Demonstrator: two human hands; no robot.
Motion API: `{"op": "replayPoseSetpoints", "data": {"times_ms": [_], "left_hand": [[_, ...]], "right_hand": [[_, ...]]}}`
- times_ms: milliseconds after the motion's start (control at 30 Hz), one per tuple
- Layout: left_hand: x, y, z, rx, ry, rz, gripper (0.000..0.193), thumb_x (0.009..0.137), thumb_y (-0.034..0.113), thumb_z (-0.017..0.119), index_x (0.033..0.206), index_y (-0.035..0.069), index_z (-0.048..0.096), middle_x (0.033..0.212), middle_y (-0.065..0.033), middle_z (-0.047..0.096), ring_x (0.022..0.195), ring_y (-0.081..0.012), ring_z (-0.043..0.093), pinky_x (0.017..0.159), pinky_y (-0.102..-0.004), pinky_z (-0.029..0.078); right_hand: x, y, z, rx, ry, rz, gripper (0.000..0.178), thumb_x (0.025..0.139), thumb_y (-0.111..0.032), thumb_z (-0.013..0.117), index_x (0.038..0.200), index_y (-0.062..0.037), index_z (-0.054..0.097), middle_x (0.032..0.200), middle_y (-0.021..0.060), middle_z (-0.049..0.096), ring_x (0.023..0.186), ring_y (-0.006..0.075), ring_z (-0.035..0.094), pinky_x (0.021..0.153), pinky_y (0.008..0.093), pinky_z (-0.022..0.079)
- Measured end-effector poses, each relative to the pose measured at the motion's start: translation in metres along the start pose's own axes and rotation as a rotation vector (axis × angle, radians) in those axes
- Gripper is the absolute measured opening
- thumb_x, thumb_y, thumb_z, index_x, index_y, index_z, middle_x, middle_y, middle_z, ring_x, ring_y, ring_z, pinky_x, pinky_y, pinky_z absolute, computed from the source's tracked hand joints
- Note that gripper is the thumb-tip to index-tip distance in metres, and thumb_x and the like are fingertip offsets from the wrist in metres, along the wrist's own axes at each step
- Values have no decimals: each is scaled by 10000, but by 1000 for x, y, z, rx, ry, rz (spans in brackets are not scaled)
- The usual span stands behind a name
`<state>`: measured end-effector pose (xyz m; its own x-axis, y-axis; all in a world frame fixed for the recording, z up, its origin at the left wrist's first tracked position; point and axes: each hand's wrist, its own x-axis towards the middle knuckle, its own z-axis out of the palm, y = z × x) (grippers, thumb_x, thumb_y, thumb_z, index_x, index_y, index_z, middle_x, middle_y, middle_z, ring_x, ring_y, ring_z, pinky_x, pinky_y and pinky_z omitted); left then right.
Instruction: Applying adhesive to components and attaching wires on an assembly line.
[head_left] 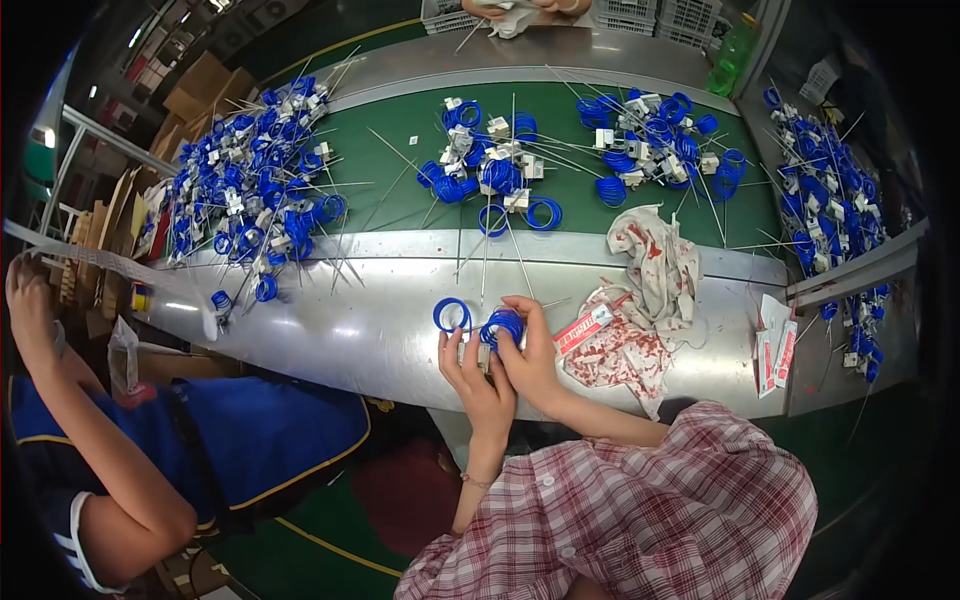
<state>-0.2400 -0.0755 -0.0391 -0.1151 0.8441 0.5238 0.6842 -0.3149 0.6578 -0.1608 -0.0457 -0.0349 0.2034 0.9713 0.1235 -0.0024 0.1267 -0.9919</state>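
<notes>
Over the metal bench edge, both my hands hold one blue coiled-tube part (502,326) with a pale block at its base. My left hand (478,388) is closed round the block, which its fingers partly hide. Thumb and fingers of my right hand (533,362) pinch the blue coil from the right. A second blue coil (451,315) lies just beyond my left fingertips; whether it joins the held part I cannot tell. Right of my right hand, a red-and-white squeeze tube (583,329) rests on a red-stained cloth (622,352).
Heaps of similar blue coils with thin metal rods lie on the green belt (390,190) and in the right-hand trough (826,200). Another stained rag (655,262) and more squeeze tubes (775,345) lie rightward. A co-worker's arm (100,430) is at left; another person's hands (528,8) are opposite.
</notes>
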Motion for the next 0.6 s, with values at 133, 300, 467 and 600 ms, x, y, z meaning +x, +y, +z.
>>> {"op": "replayPoseSetpoints", "data": {"times_ms": [133, 300, 467, 600], "left_hand": [[-2, 1, 4, 32, 56, -31, 452, 829, 63, 552, 1244, 29, 374, 1293, -197, 350, 1256, -429, 268, 1005, -545, 233], [-3, -8, -3, 281, 60, -27, 492, 861, 189, 526, 1281, 28, 327, 1305, -203, 337, 1228, -414, 319, 1004, -500, 269], [-6, -13, -7, 375, 74, -63, 442, 898, 217, 482, 1270, 25, 339, 1272, -230, 352, 1223, -405, 322, 975, -518, 305], [-10, -30, -15, 314, 90, -77, 425, 923, 247, 454, 1264, 20, 339, 1246, -255, 368, 1147, -401, 409, 904, -469, 401]], "right_hand": [[-9, -3, 5, -159, -47, -65, 471, 745, 36, 520, 1198, 1, 397, 1108, 164, 470, 1017, 252, 499, 869, 323, 410], [-21, -4, 12, -208, -118, -209, 550, 733, -8, 509, 1261, 4, 354, 1230, 226, 341, 1066, 381, 395, 904, 424, 363], [-21, -13, 12, -89, -231, -74, 582, 752, -8, 540, 1294, -11, 326, 1292, 230, 271, 1130, 394, 371, 917, 411, 393], [-15, -11, 17, -126, -338, -129, 572, 769, -70, 587, 1286, -16, 348, 1287, 239, 270, 1194, 401, 329, 974, 409, 346]]}}
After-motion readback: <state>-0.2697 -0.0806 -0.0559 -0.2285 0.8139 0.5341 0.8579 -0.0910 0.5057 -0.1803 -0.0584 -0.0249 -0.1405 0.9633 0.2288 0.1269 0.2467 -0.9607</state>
